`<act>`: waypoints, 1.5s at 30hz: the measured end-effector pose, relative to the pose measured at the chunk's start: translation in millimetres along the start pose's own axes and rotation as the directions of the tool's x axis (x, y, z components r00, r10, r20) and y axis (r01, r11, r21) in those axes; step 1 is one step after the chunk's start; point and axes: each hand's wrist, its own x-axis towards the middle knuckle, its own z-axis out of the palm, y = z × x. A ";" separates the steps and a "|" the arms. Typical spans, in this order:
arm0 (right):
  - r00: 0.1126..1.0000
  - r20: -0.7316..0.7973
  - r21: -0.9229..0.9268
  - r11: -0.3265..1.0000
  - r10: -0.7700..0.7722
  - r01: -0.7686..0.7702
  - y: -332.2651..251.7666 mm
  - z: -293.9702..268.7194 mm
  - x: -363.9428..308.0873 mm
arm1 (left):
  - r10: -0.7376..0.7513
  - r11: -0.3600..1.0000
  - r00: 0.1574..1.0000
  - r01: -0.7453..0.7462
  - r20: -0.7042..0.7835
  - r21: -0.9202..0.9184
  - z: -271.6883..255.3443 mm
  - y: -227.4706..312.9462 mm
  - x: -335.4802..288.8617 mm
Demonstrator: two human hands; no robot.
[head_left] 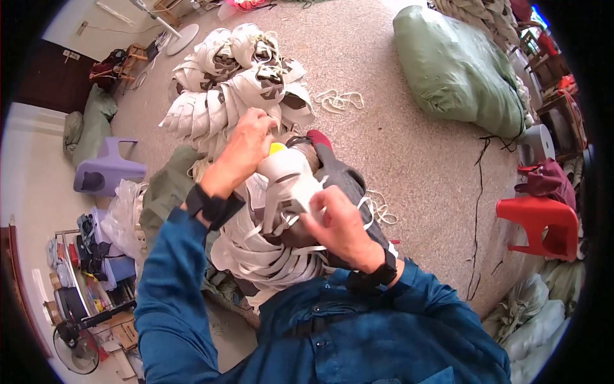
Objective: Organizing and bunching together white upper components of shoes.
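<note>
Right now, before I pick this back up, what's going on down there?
A person in a blue shirt is working with both bare hands at a white piece. The left hand is at its far end, the right hand at its right side; how firmly the fingers grip is unclear. A white stack sits close to the body. More white bundles lie farther out, with a green sack to the right.
</note>
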 end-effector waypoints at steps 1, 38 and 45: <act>0.999 -0.034 0.012 1.000 0.021 -0.021 1.9 -5.5 -1.8 | -0.132 0.990 0.991 0.131 -0.023 -0.047 -13.4 27.7 7.2; 0.907 0.187 0.236 0.878 0.379 -0.416 46.9 -42.0 -4.1 | -0.583 0.683 0.812 0.513 0.034 -0.520 89.6 142.8 -83.3; 0.995 -0.077 -0.031 0.998 -0.058 0.056 41.5 -22.1 3.1 | -0.582 0.673 0.813 0.484 0.004 -0.559 87.5 139.9 -91.6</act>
